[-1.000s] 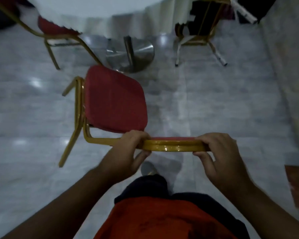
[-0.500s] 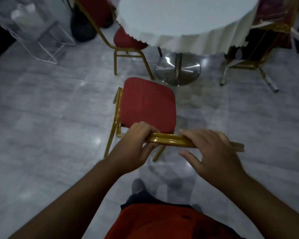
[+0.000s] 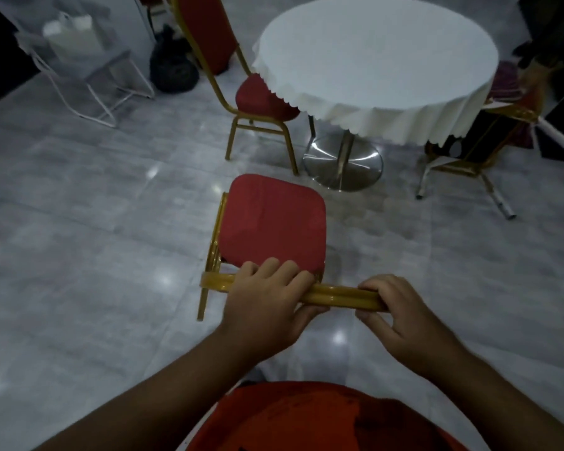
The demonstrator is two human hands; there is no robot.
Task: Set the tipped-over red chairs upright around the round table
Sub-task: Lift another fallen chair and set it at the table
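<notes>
A red-cushioned chair with a glossy gold metal frame stands on the grey marbled floor tiles; the round table's white scallop-edged cloth hangs in folds.

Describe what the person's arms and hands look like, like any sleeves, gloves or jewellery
Both hands, the left hand and the right hand, are bare, with no gloves, rings or watch in view. Both forearms are uncovered, no sleeves reaching them. Below them shows a red-orange top with a dark patch on its right side.

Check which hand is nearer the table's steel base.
Right, narrowly. The right hand grips the chair's gold top rail almost straight below the steel base; the left hand grips the same rail further to the left.
</notes>
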